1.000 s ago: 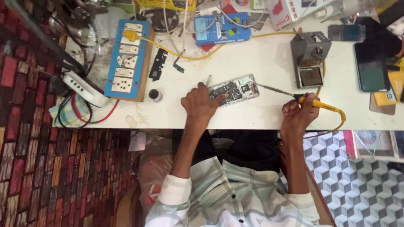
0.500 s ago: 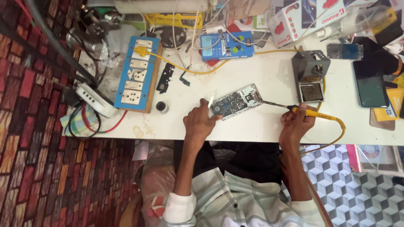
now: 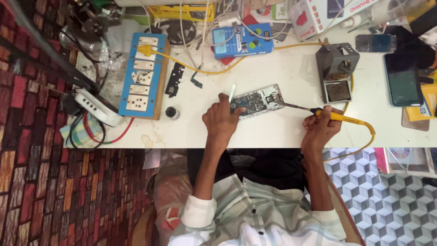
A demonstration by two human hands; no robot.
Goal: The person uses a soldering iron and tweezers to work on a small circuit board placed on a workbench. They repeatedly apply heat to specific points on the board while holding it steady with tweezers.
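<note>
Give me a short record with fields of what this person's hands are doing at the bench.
Left hand: holds a thin white tool and steadies the opened phone
Right hand: grips a yellow soldering iron, tip at the phone's right end
Surface: white table
Right of phone: grey iron stand
Left of phone: blue socket board, small black pot
Far right: dark phone
</note>
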